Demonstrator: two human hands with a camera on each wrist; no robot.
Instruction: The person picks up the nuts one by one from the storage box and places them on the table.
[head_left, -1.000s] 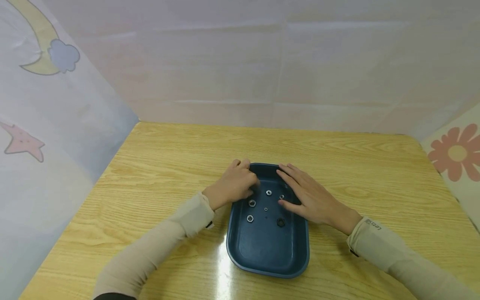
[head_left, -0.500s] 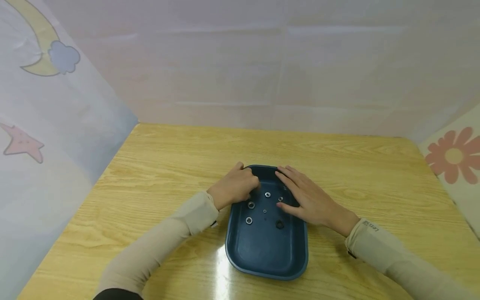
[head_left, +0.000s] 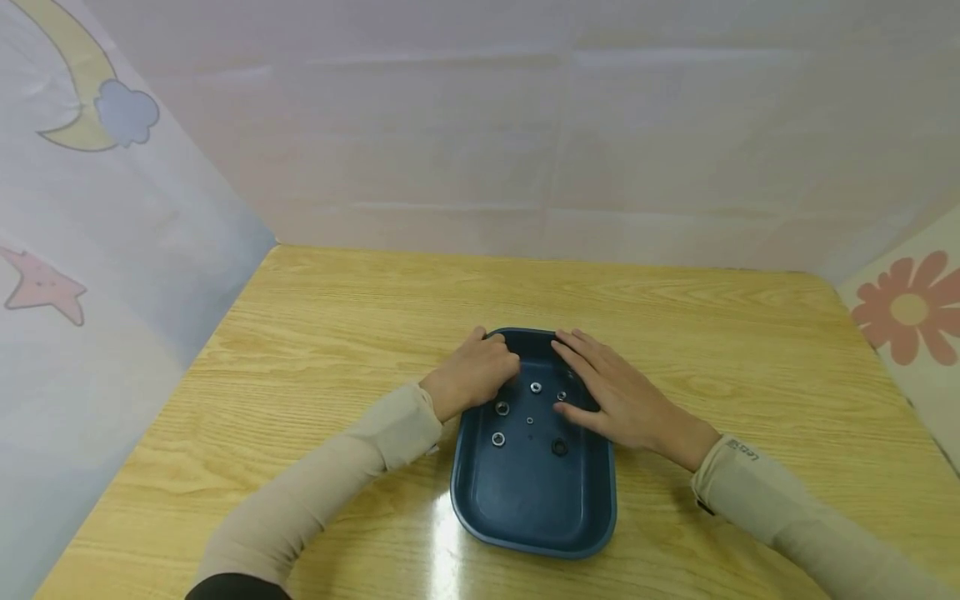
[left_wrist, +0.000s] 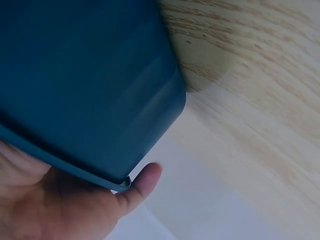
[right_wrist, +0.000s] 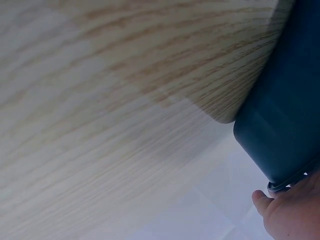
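Note:
In the head view a dark blue tray (head_left: 534,508) lies on the table, its long side running toward me. Spread over its floor are several small nuts: silvery ones, such as a flanged nut (head_left: 536,387) and a hex nut (head_left: 498,439), a tiny nut (head_left: 529,421), and a larger black nut (head_left: 559,447). My left hand (head_left: 474,372) grips the far left rim with curled fingers. The right hand (head_left: 618,396) rests over the far right rim, fingers straight, its thumb reaching inside beside a small nut (head_left: 562,397). Both wrist views show the tray's outer wall (left_wrist: 110,90) and rim.
The wood-grain table (head_left: 337,333) spreads around the tray on all sides. A pale cloth wall (head_left: 420,150) rises behind the table's far edge. More printed cloth stands at left and right, with a moon (head_left: 86,75) and a flower (head_left: 909,308).
My left fingers have curled further at the tray's far left rim, and that hand has shifted slightly right. The right hand keeps its place on the rim. The nuts stay as they were.

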